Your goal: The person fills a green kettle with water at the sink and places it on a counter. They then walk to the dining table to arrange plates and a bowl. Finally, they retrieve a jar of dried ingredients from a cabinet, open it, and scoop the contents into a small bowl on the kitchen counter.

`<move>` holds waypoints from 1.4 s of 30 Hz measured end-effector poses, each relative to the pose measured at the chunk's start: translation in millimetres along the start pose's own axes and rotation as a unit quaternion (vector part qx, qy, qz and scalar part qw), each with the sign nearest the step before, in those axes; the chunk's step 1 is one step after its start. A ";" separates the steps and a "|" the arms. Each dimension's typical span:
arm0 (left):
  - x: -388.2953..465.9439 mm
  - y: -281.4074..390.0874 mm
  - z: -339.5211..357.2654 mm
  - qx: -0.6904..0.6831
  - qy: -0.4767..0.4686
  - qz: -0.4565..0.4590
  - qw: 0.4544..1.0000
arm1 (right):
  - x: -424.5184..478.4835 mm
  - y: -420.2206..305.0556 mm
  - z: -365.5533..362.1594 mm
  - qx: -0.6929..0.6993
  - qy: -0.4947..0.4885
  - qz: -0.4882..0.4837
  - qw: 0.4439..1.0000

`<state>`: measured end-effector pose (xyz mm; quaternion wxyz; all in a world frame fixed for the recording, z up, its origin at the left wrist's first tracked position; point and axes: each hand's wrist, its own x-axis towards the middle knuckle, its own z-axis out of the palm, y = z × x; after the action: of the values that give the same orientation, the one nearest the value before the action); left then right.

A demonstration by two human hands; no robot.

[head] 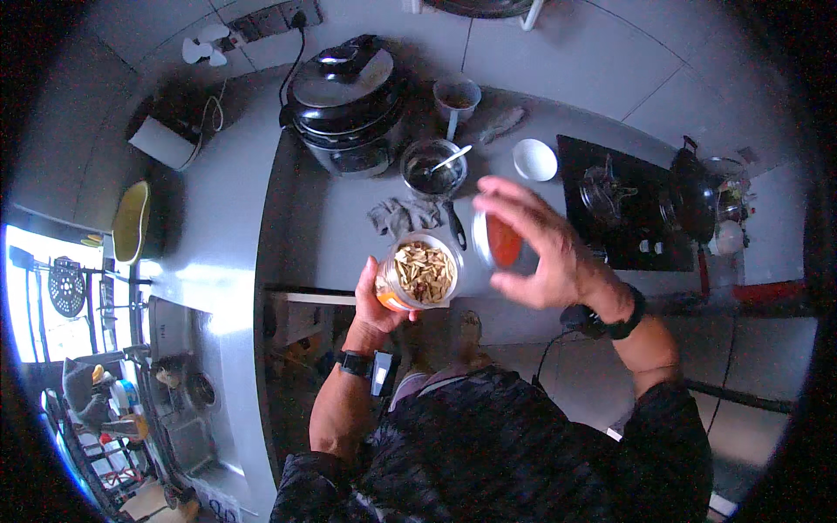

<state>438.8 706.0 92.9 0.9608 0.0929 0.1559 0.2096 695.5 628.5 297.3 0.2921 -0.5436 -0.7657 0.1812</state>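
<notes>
My left hand [377, 304] grips a clear plastic jar with an orange label; dried brownish slices [424, 271] fill it up to its uncovered mouth. To the right, my right hand [546, 255] holds a round lid [502, 240], reddish orange inside its pale rim, between thumb and fingers. Beyond the jar lie a crumpled grey cloth [404, 216] and a black handle [454, 225]. A glass bowl [418, 186] with dark contents and a white spoon [451, 159] stands behind them. Right of that bowl is a small white bowl [535, 160].
An electric pressure cooker [346, 111] stands at the back, beside a cup with a handle [457, 98]. On the right, a black gas hob [628, 202] bears a dark pan [692, 196]. A sink [186, 431] and a yellow-green basin [131, 222] are on the left.
</notes>
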 end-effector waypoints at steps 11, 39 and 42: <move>-9.2 4.3 17.0 -0.099 -0.032 0.129 0.986 | -126.7 265.1 140.5 -0.175 -0.116 0.343 0.916; -21.8 1.0 -12.7 -0.105 0.104 -0.013 0.989 | 102.9 13.9 102.2 0.036 -0.342 -0.217 0.914; -23.6 -4.3 -11.0 -0.125 0.103 -0.018 0.987 | 100.5 15.0 101.3 0.030 -0.372 -0.201 0.905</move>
<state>416.3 693.3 87.7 0.9474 -0.0533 0.2280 0.2183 617.1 732.0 236.2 0.0323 -0.2617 -0.9060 0.3310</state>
